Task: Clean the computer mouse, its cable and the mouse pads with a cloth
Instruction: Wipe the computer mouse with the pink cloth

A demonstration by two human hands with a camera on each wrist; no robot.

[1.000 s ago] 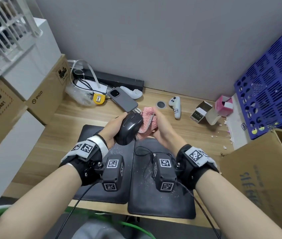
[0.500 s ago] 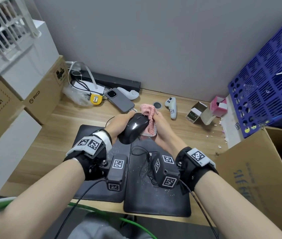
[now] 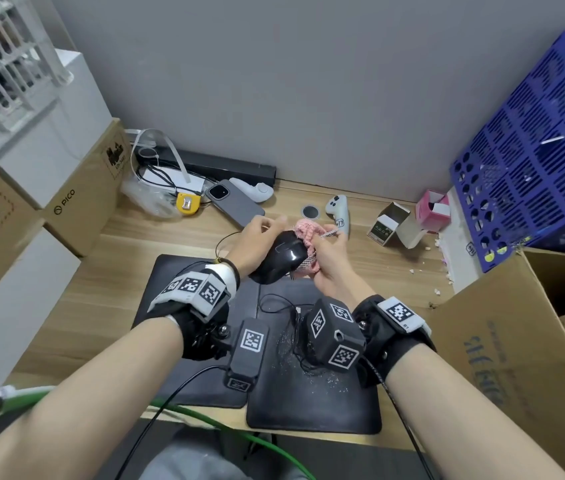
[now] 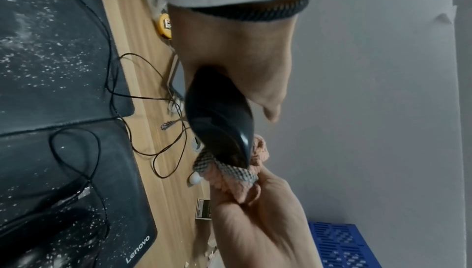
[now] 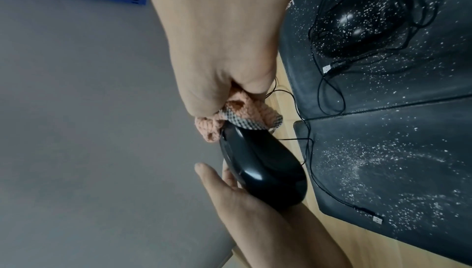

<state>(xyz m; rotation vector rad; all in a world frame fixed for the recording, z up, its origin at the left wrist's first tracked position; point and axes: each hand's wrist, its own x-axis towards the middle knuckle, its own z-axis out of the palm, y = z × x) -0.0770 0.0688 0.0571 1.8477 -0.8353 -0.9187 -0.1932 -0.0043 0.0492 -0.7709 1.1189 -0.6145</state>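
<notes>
While two hands (image 3: 295, 244) work, two mice, two pads show.

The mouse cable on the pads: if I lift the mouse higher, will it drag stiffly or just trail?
Probably it just trails: the mouse cable is thin and lies in loose loops across the mouse pads, so it looks floppy. It may snag, since loops cross each other near the second mouse. The mouse looks glossy, so possibly slippery in the left hand.
</notes>
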